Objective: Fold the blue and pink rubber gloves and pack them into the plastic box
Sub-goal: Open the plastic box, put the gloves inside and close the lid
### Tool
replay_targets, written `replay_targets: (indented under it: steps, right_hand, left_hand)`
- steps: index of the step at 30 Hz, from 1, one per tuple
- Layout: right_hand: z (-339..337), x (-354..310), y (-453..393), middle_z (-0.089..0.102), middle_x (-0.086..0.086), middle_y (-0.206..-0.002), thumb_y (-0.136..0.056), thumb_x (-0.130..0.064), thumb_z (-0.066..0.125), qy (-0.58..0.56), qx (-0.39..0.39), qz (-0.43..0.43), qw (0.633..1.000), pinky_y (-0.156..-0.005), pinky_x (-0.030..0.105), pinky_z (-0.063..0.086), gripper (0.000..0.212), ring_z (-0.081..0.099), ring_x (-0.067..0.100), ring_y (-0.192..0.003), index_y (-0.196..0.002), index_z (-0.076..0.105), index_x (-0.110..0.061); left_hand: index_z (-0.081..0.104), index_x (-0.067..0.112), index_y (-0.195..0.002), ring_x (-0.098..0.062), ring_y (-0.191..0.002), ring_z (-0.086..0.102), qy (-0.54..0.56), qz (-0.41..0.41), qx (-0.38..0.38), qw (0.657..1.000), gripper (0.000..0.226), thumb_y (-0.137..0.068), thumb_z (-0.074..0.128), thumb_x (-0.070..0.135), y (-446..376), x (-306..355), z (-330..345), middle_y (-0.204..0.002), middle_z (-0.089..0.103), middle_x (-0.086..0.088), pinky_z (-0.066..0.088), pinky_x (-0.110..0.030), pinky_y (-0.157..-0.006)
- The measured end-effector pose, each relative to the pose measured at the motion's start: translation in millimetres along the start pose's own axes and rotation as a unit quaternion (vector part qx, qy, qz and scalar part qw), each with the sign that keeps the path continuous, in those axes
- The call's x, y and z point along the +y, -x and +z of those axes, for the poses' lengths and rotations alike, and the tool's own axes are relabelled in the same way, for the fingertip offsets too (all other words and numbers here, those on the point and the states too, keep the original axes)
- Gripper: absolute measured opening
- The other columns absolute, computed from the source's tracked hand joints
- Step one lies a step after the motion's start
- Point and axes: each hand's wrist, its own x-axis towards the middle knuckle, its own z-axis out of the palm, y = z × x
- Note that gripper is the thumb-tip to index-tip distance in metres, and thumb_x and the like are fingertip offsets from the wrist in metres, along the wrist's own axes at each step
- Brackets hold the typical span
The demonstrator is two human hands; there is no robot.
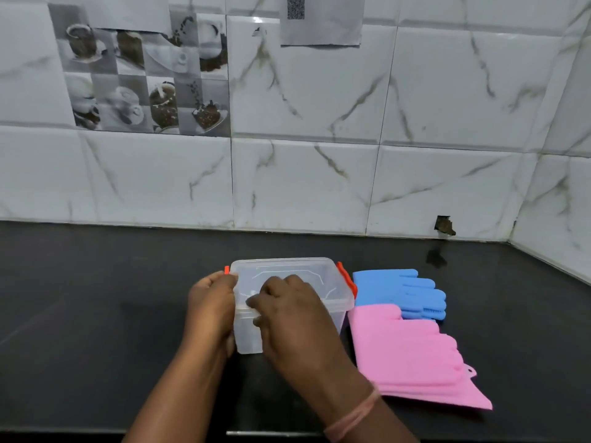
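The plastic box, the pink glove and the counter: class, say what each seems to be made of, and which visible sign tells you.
Plastic box: translucent, slightly frosted plastic; the counter shows dimly through its walls.
Pink glove: probably rubber or silicone, matte; flat, with no fabric weave visible.
Counter: likely polished dark stone, though laminate is possible; it faintly reflects the wall.
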Motion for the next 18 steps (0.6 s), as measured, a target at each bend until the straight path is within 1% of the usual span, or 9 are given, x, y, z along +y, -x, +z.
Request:
replay_targets:
  steps: [2,3,4,6,8,9,12,16,18]
  right_hand:
    - [-10,11,-3,0.068,-0.007,-0.100,-0.087,-0.038,0.070,-0.131,-0.009,0.055,0.990,-0.088,0.030,0.047,0.021,0.057,0.013,-0.095,-0.102,0.076,-0.024]
    - [-14,19,-5,0.069,-0.011,-0.097,-0.087,-0.047,0.069,-0.186,0.029,0.104,0.977,-0.086,0.024,0.046,0.025,0.058,0.007,-0.093,-0.098,0.076,-0.025]
    - [-15,31,-7,0.069,-0.012,-0.092,-0.088,-0.052,0.066,-0.209,0.087,0.164,0.960,-0.083,0.023,0.046,0.030,0.059,0.004,-0.089,-0.092,0.077,-0.024]
    - [-15,60,-12,0.070,-0.004,-0.091,-0.093,-0.054,0.057,-0.139,0.171,0.292,0.931,-0.078,0.030,0.047,0.038,0.063,0.014,-0.090,-0.089,0.075,-0.020]
    - [-14,82,-15,0.068,0.009,-0.106,-0.097,-0.050,0.050,-0.056,0.103,0.415,0.902,-0.083,0.034,0.046,0.043,0.061,0.029,-0.103,-0.102,0.071,-0.012]
    - [-11,89,-16,0.066,0.014,-0.109,-0.100,-0.045,0.049,-0.074,0.048,0.461,0.883,-0.081,0.034,0.045,0.043,0.060,0.033,-0.105,-0.105,0.068,-0.007]
    - [-11,96,-13,0.064,0.014,-0.087,-0.104,-0.029,0.047,-0.209,0.007,0.500,0.841,-0.064,0.027,0.041,0.037,0.059,0.031,-0.082,-0.081,0.063,-0.005]
    - [-12,101,-13,0.068,0.015,-0.082,-0.098,-0.029,0.050,-0.235,0.039,0.518,0.821,-0.079,0.041,0.057,0.038,0.063,0.037,-0.081,-0.073,0.065,-0.004]
    - [-15,101,-11,0.066,0.016,-0.080,-0.095,-0.027,0.050,-0.249,0.045,0.525,0.813,-0.076,0.041,0.057,0.032,0.061,0.036,-0.077,-0.075,0.062,-0.005]
  left_hand:
    - [0.068,0.005,-0.082,-0.025,-0.058,0.062,-0.028,-0.003,0.007,1.000,0.018,-0.096,0.056,0.004,0,1,-3,-0.070,0.070,-0.012,0.051,-0.029,-0.056]
    - [0.067,0.007,-0.079,-0.022,-0.056,0.061,-0.037,0.003,0.002,0.999,0.021,-0.097,0.057,0.003,-1,0,-5,-0.062,0.070,-0.007,0.050,-0.027,-0.053]
    - [0.067,0.008,-0.077,-0.021,-0.056,0.062,-0.044,0.007,0.001,0.999,0.022,-0.097,0.058,0.004,-1,1,-5,-0.057,0.070,-0.002,0.050,-0.026,-0.053]
    - [0.069,0.010,-0.077,-0.022,-0.064,0.064,-0.061,0.018,-0.003,0.998,0.022,-0.098,0.063,0.011,-2,2,-7,-0.067,0.074,-0.005,0.050,-0.030,-0.063]
    - [0.073,0.010,-0.082,-0.027,-0.074,0.068,-0.070,0.031,-0.004,0.997,0.020,-0.098,0.068,0.020,-2,2,-8,-0.083,0.077,-0.011,0.055,-0.037,-0.075]
    - [0.075,0.010,-0.084,-0.028,-0.077,0.071,-0.073,0.035,-0.003,0.997,0.020,-0.097,0.069,0.024,-3,0,-9,-0.086,0.078,-0.012,0.057,-0.040,-0.079]
    - [0.078,0.011,-0.083,-0.026,-0.076,0.071,-0.084,0.047,0.003,0.995,0.025,-0.095,0.071,0.030,-8,-4,-12,-0.084,0.079,-0.011,0.058,-0.042,-0.081]
    - [0.072,-0.004,-0.077,-0.022,-0.071,0.057,-0.070,0.040,0.013,0.997,0.041,-0.094,0.069,0.034,-21,-10,-15,-0.075,0.067,-0.014,0.044,-0.037,-0.071]
    - [0.071,0.001,-0.080,-0.021,-0.066,0.053,-0.045,0.010,0.035,0.998,0.034,-0.093,0.069,0.032,-27,-16,-18,-0.072,0.063,-0.013,0.042,-0.033,-0.065]
